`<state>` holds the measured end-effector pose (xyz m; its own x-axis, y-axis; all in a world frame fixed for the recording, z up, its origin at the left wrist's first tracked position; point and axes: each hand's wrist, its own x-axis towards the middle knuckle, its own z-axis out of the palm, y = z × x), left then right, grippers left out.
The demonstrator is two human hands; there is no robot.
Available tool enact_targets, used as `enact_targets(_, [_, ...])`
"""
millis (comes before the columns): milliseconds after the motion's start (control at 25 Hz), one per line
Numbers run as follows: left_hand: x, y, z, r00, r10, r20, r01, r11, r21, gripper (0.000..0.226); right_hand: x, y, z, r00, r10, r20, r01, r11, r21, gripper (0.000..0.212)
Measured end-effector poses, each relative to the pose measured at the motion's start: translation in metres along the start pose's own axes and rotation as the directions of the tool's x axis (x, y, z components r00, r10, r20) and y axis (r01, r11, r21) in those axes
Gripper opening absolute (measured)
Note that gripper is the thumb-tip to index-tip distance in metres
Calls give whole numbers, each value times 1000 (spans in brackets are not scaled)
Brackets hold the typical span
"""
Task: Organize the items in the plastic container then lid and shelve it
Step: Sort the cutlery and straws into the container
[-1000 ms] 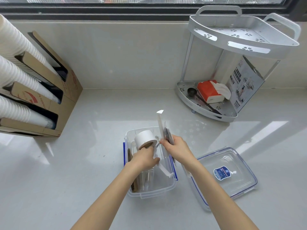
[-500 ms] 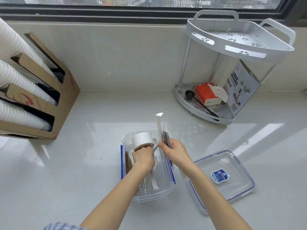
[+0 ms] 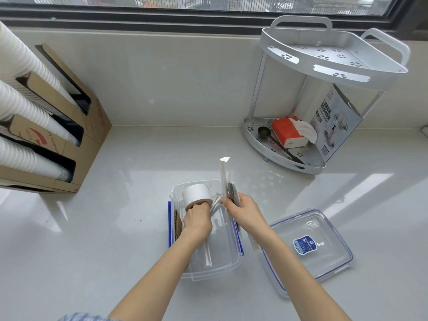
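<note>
A clear plastic container [image 3: 208, 273] with blue side clips sits on the white counter in front of me. My left hand [image 3: 196, 220] is inside it, shut on a white tape roll [image 3: 196, 196] held near the far end. My right hand [image 3: 243, 213] grips a bundle of wrapped white straws [image 3: 224, 176] and a dark flat piece, held upright over the container's right wall. More wrapped straws [image 3: 208, 252] and brown cardboard [image 3: 177, 224] lie inside. The clear lid [image 3: 324, 265] with a blue label lies to the right.
A white two-tier corner shelf [image 3: 333, 66] stands at the back right; its lower tier holds an orange tissue pack [image 3: 286, 132], a dark scoop and a printed box. A cardboard cup dispenser [image 3: 69, 126] with white cups stands at the left. A window runs along the back.
The view shifted slightly. My left hand lowered the tape roll a little deeper into the container; my right hand keeps the straws upright in nearly the same place.
</note>
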<state>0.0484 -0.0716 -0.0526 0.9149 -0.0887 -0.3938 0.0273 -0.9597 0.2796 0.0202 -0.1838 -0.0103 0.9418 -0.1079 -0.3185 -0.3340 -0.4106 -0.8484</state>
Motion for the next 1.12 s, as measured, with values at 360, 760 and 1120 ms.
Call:
enact_targets(360, [-8,-8,-17,992,119,-43,-126,885,-448,20,0,3,-4,1000,0,-31,3,995,96,21])
enact_targets(760, [-25,-18,-43,972,171,-160,-226,501,-835,22,-5,-8,-6,997,-32,-63,40,991,126,29])
enact_targets(1120, [-42,-16,-62,978,192,82,105,-114,-988,17,-17,-18,1,991,-49,123,17,967,254,27])
